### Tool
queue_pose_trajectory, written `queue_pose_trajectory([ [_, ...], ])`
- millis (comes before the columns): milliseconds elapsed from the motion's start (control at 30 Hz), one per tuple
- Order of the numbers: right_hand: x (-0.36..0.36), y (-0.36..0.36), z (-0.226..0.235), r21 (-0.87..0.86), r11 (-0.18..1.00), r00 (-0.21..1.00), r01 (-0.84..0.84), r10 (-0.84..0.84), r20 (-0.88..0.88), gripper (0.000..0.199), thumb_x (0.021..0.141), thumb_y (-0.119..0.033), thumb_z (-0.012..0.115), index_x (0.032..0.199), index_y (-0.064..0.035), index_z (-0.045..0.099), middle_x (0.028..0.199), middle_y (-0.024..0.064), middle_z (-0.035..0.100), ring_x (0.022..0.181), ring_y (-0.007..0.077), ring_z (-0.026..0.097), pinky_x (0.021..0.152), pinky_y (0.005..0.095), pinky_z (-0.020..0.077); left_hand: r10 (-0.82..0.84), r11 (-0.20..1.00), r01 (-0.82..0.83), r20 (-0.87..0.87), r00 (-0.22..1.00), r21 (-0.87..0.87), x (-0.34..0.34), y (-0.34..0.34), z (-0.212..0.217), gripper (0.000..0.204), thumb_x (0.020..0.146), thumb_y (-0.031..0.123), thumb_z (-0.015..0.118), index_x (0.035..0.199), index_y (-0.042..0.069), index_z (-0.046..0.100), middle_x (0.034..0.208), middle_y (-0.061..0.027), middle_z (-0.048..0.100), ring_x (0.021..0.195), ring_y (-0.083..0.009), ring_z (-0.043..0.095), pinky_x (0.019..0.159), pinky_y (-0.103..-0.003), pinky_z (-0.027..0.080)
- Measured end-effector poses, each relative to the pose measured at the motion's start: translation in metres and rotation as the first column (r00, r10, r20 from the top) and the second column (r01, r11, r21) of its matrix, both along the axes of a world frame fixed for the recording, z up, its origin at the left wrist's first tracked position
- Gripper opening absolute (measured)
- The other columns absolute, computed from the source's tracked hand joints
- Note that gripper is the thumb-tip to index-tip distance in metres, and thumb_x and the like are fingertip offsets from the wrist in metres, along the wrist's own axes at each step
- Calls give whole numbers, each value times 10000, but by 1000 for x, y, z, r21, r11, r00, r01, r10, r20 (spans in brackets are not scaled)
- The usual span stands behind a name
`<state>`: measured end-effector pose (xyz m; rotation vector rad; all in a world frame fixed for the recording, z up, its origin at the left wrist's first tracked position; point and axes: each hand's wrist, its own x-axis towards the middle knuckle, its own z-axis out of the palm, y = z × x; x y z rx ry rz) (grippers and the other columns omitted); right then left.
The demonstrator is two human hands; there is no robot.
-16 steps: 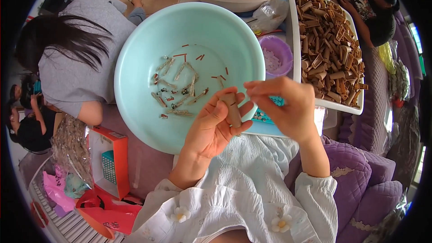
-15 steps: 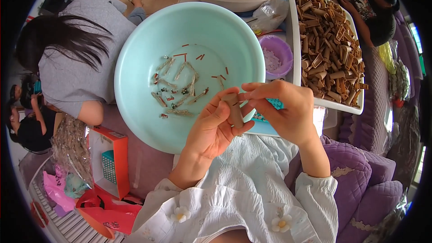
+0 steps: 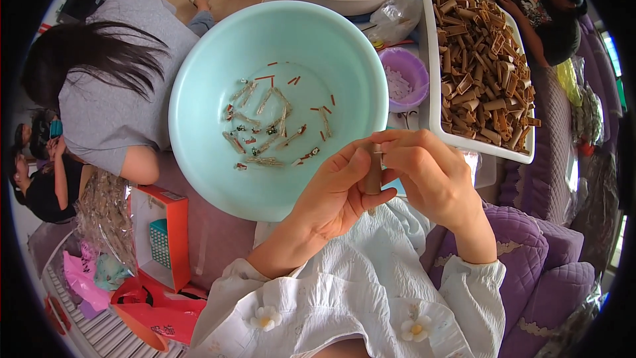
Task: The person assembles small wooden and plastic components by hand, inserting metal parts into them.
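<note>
Just off the near right edge of a turquoise basin (image 3: 311, 40), my left hand (image 3: 336, 192) wraps thumb and fingers around a brown cylindrical shell (image 3: 373, 178), apparently to steady it for my right hand (image 3: 437, 176). My right fingertips press together at its far end beside a small white piece (image 3: 378, 153); whether they pinch it I cannot tell. Clear plastic pieces (image 3: 265, 161) lie loose on the basin's floor, its high wall probably keeping them in. More brown shells (image 3: 477, 73) fill a white tray (image 3: 430, 59); near its left edge sits a purple bowl (image 3: 401, 58), seemingly placed for easy reach.
</note>
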<state>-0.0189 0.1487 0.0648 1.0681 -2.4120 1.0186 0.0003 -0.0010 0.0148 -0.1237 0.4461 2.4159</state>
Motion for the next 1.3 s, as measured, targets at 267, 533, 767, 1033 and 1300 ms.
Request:
queue_pose_trajectory([
  [267,2,4,0,83,994,974,67,-83,211,147,686,1,536,806,-23,455,743,77,478,644,250,559,543,313,479,0,994,7,58,998,-110,0,5,4,401,860,352,453,1121,48,444,783,12,520,843,-93,562,742,-252,531],
  [533,-1,1,-8,36,994,962,107,-113,247,182,673,40,562,804,-21,452,712,83,483,614,250,558,518,314,469,11,993,-8,22,1000,-121,-2,10,-4,340,882,320,435,1083,48,464,734,23,480,826,-69,539,773,-255,514],
  [767,-5,7,-24,-212,965,942,157,-82,326,173,710,39,597,866,-4,536,794,93,600,667,207,622,548,272,503,24,988,-22,8,1000,-152,-4,5,0,323,887,288,442,1119,65,462,898,-12,536,918,-124,547,771,-272,505],
  [1033,-7,7,-30,-325,927,938,189,-73,339,165,686,66,613,822,0,547,938,104,603,781,200,632,620,262,532,4,988,-3,9,1000,-157,-6,2,2,354,882,288,453,1154,62,440,1091,-39,501,993,-180,534,788,-292,494],
  [1300,-10,13,-29,-142,983,982,116,-93,163,161,666,36,629,790,-8,537,879,77,576,673,202,597,552,278,492,24,979,-21,10,1000,-202,-6,2,-2,336,882,250,465,1152,53,428,941,-21,544,937,-162,561,779,-300,502],
])
